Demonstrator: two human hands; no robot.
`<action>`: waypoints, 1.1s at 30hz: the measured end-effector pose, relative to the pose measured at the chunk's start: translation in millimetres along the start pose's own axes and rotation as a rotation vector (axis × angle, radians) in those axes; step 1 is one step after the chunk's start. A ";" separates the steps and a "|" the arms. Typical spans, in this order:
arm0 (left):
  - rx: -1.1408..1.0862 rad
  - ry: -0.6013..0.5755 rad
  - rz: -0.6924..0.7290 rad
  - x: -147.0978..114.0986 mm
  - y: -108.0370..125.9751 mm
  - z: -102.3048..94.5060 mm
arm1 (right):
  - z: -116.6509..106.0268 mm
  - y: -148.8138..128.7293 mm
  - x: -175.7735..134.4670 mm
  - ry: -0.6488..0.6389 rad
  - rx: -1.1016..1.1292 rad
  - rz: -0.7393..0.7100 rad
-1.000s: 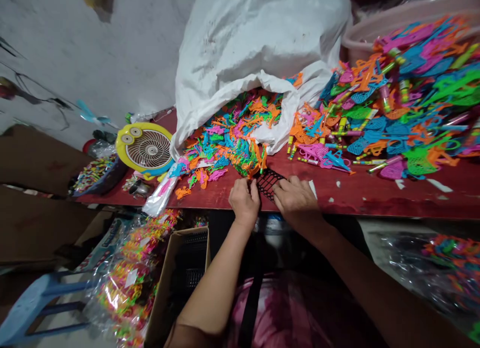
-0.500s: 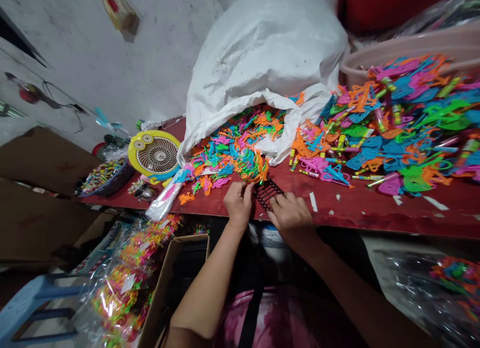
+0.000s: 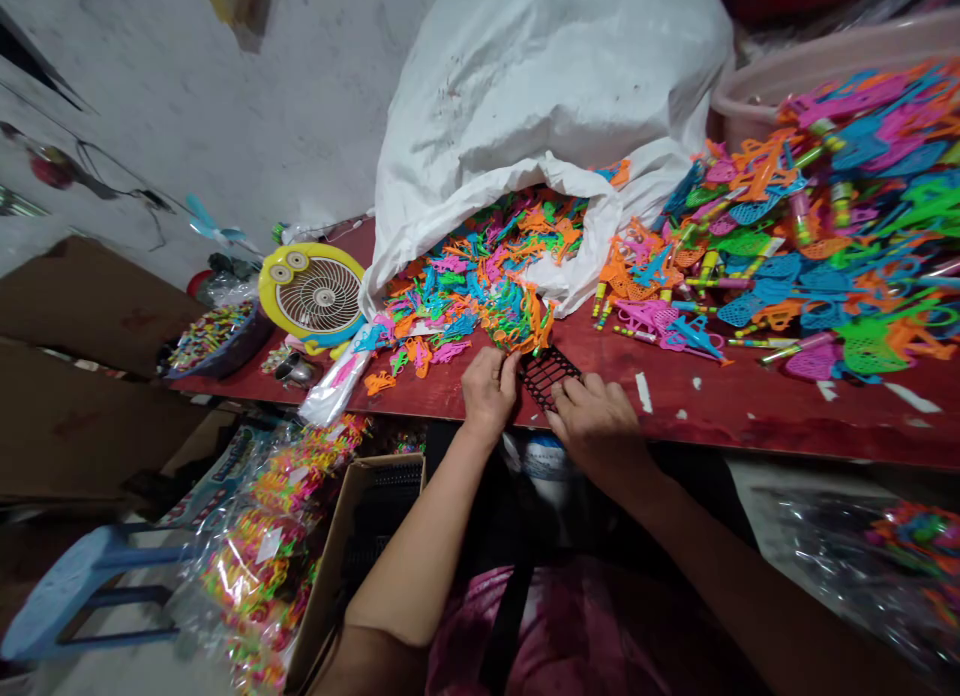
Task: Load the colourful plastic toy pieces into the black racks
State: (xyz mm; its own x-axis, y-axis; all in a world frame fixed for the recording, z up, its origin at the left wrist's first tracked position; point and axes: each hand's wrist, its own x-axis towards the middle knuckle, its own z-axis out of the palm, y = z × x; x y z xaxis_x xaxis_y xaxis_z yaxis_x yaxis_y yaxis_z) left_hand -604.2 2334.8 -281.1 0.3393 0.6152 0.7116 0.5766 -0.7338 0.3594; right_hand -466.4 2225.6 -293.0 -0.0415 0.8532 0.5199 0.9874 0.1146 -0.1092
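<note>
A black plastic grid (image 3: pixel 546 373) with rows of rectangular openings lies at the front of the red table, between my two hands. My left hand (image 3: pixel 489 388) is closed at the grid's left edge, thumb against curled fingers. On the right side, my right hand (image 3: pixel 600 424) has its bent fingers gripping the grid's near right part, covering it. Just beyond the grid is a heap of small plastic pieces (image 3: pixel 517 316) in orange, green, blue and pink, spilling from a big white sack (image 3: pixel 555 86). What my fingertips pinch is partly hidden.
Colourful toys with netted shapes and tubes (image 3: pixel 795 276) are piled at the right, before a pink basin (image 3: pixel 862 56). A yellow fan (image 3: pixel 319 296) and a basin of small pieces (image 3: pixel 217 346) stand left. Below are a cardboard box (image 3: pixel 322 576), filled plastic bags (image 3: pixel 255 546) and a blue stool (image 3: pixel 82 586).
The view has shifted slightly, so the table's contents sit a little further right. Both hands stay at the black grid with nearly the same grip.
</note>
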 end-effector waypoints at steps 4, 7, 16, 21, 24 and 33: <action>-0.042 -0.028 -0.049 0.5 -1.1 -0.2 | -1.8 -0.5 -0.1 -0.040 0.001 -0.004; -0.071 -0.068 -0.142 0.4 -1.5 -1.9 | -3.8 -0.8 -0.6 -0.059 -0.001 0.010; -0.153 0.044 -0.233 -16.2 5.4 2.4 | -2.7 -0.8 -1.6 -0.081 -0.021 0.033; -0.137 0.026 -0.236 -13.7 4.6 3.7 | -1.4 -1.7 -1.8 -0.067 -0.026 0.016; -0.189 -0.013 -0.335 -14.4 5.2 4.2 | -2.2 -2.5 -2.2 -0.074 -0.005 0.024; -0.028 -0.038 -0.427 -46.3 23.1 15.0 | -39.0 72.1 -18.0 0.118 0.215 0.178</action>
State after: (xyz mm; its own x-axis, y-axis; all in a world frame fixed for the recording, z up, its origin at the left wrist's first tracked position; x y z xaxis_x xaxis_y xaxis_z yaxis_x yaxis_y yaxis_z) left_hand -595.4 2293.7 -314.8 0.1019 0.8750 0.4733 0.6508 -0.4185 0.6335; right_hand -388.6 2198.7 -277.2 0.1601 0.8059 0.5699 0.9220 0.0842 -0.3780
